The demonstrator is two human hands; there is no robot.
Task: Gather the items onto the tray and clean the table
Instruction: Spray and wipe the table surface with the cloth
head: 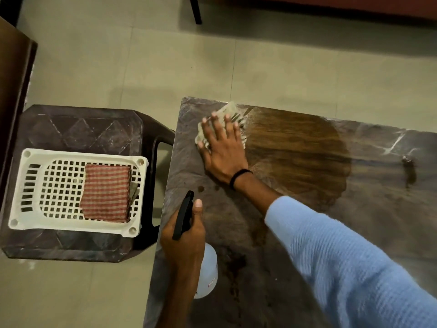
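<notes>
So the person's right hand [224, 150] is laid flat, fingers spread wide, pressing down on a pale, thin wiping cloth [233, 112] at the far left corner of the dark brown marbled table top [378, 221]. The cloth sticks out past the fingertips on the far side and is blurry, so I can't make out its pattern. Just right of the hand there's a big, darker, wet-looking streaky patch [302, 157] across the table, plus some small dark splotches [234, 263] nearer in. That arm has a light blue knitted sleeve [343, 256] and a thin black band [238, 176] on the wrist. The left hand [186, 235] is down at the near left edge of the table, fingers curled around the neck of a white translucent plastic spray bottle [209, 268], with the thumb up alongside its black trigger head [182, 214]. Off to the left, apart from the table, a white perforated plastic tray [30, 159] sits on a dark brown plastic stool [78, 129], towards its near side. Inside the tray, on its right half, lies a folded red and white checked cloth [106, 192]. Everything stands on a pale tiled floor [142, 67].
</notes>
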